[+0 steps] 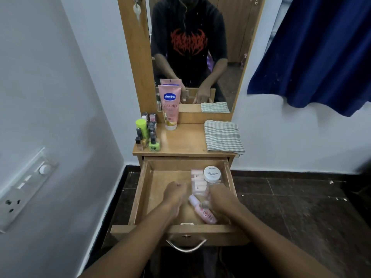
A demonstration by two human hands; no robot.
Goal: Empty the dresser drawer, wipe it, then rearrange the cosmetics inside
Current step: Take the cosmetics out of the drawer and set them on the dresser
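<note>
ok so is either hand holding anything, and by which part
The right hand is at the pink bottle near its cap end, but blur hides whether it grips. The left hand is curled, with nothing visible in it.

head cam | wide-angle | faces forward-down | close above open drawer

The wooden surface of the dresser carries a pink Vaseline tube standing on its cap at the back left, a cluster of nail polish bottles along its left edge, and a folded checked cloth on the right. Below it, the open drawer holds a white jar at the back right, a clear box just beside it, and a pink bottle lying on its side nearer the front.
</note>
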